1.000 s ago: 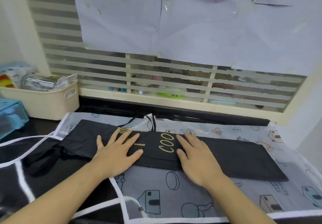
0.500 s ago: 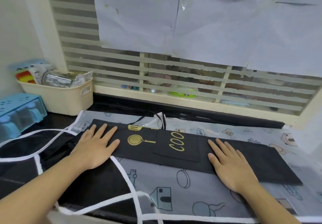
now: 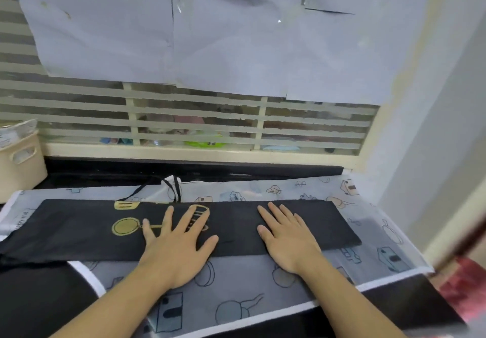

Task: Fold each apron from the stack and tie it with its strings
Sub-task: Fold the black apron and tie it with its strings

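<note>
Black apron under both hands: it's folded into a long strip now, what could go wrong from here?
1. The black apron lies on a printed apron; sliding the left hand or right hand may drag that layer and skew the fold.
2. The strings loop off the far edge; the next fold could trap them inside, leaving nothing to tie with.
3. The strip's left end looks bunched, so the folds may come out uneven.

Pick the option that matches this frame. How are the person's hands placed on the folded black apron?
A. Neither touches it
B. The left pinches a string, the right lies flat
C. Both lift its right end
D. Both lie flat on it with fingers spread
D: the left hand and right hand both lie palm-down with straight fingers on the black apron.
</note>
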